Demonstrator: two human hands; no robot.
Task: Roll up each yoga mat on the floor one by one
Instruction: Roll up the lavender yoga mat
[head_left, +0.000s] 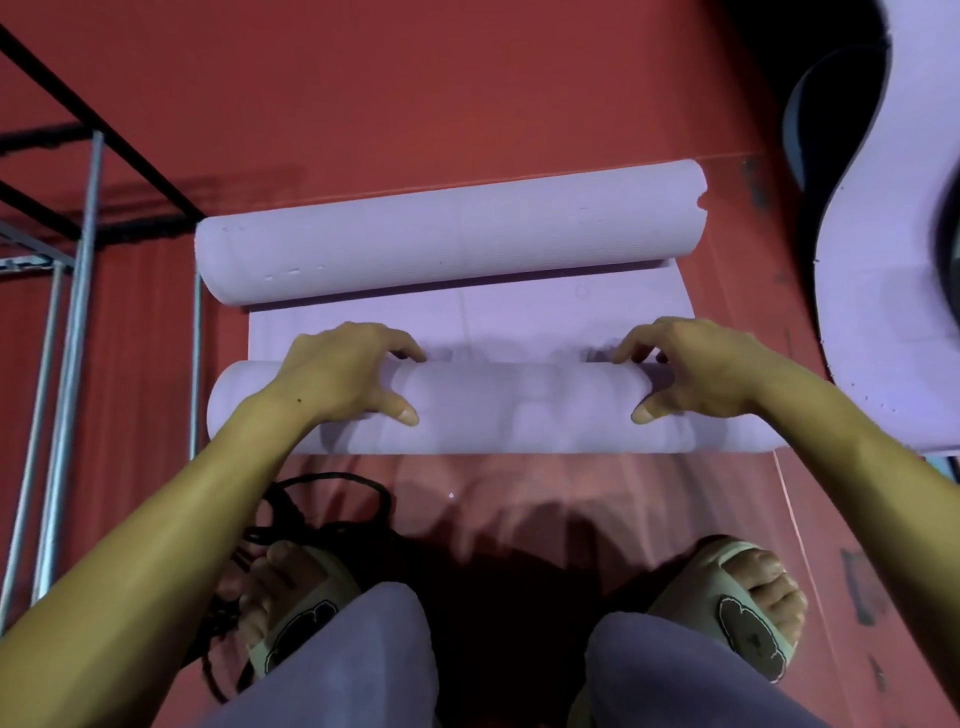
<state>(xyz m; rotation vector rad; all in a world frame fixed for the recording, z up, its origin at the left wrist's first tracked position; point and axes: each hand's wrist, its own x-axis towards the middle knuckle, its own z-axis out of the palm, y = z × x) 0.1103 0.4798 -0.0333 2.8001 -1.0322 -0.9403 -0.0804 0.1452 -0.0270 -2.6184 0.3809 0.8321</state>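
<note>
both hands, left (343, 374) and right (696, 371), grip the near roll (519, 405), fingers curled over it. just beyond them a short flat strip (467, 322) remains, ending at another roll (447, 234).

Third mat (883, 260) cut off by right edge; metal rack (67, 312) cut off left; near roll's right end blurred.

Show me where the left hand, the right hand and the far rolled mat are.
left hand (343, 374), head view, on the back of the hand.
right hand (696, 371), head view, on the back of the hand.
far rolled mat (452, 234), head view, on its curved top side.
</note>
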